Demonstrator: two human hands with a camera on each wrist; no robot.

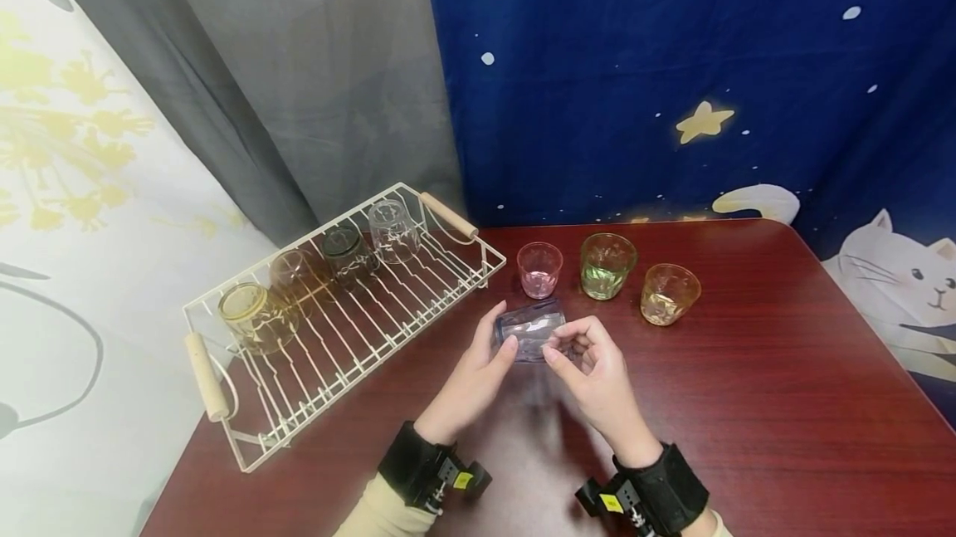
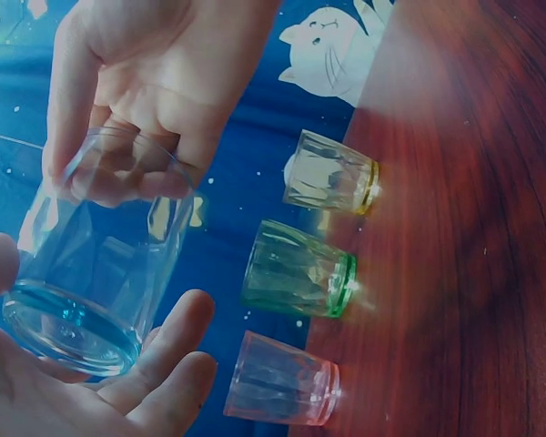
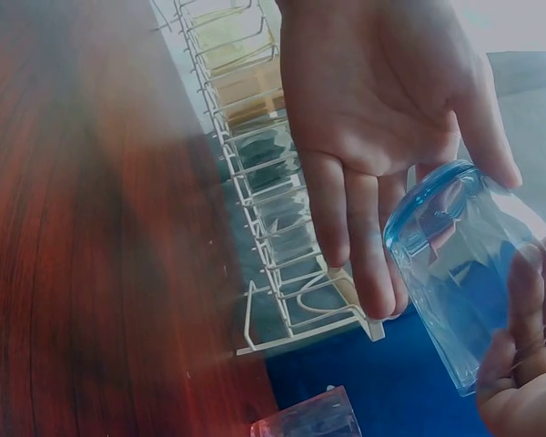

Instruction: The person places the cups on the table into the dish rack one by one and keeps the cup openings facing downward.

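A bluish clear drinking glass [image 1: 532, 331] is held in the air, tipped on its side, between both hands. My left hand [image 1: 480, 358] holds it at the thick blue base [image 2: 68, 319], thumb on one side and fingers on the other. At the rim end, my right hand [image 1: 597, 373] pinches the wall, with curled fingers seen through the glass in the left wrist view. Just beyond stand a pink glass [image 1: 539, 270], a green glass [image 1: 607, 266] and a yellow glass [image 1: 670, 294], all upright on the table.
A white wire rack [image 1: 448, 215] with wooden handles stands at the left. Upside down on it are a yellow glass [image 1: 257, 317], an amber glass [image 1: 300, 278], a dark grey glass [image 1: 349, 255] and a clear glass [image 1: 393, 230]. Curtains hang behind the red-brown table [image 1: 792, 371].
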